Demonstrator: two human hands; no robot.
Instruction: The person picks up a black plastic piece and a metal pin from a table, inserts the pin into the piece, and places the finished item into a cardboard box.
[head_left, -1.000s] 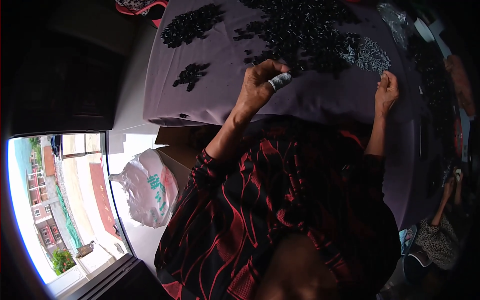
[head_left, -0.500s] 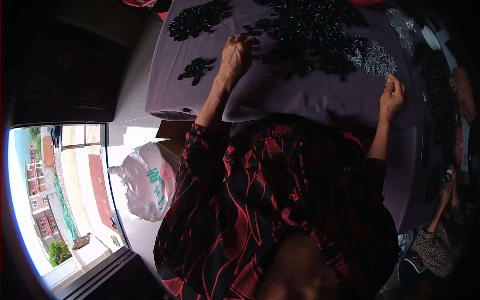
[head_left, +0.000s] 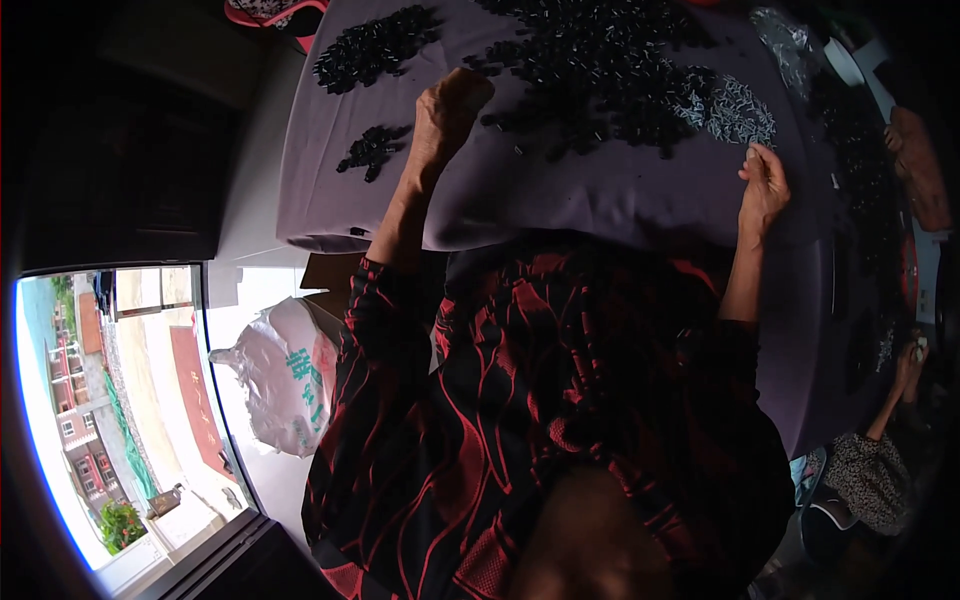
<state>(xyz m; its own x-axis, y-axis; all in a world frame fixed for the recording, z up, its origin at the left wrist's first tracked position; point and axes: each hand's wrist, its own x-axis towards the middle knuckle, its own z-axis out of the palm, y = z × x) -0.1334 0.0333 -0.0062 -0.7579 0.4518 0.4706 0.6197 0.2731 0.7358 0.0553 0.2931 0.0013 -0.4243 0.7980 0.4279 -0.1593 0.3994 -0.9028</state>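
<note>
We see a broad heap of small black pieces (head_left: 590,75) across the far middle of the mauve cloth (head_left: 560,195), its far side cut off by the upper edge. Small pale rods (head_left: 735,110) lie along its right side, too fine for us to tell apart. Our left hand (head_left: 447,112) is curled at the heap's left edge; its back hides the fingertips, so we cannot tell whether it grips anything. Our right hand (head_left: 766,188) is bent just below the rods, and we cannot make out whether anything sits between its fingers. Two smaller black clusters, a near one (head_left: 372,150) and a far one (head_left: 375,48), lie to the left. Farther right, a co-worker's patterned clothing (head_left: 870,480) fades into shadow.
</note>
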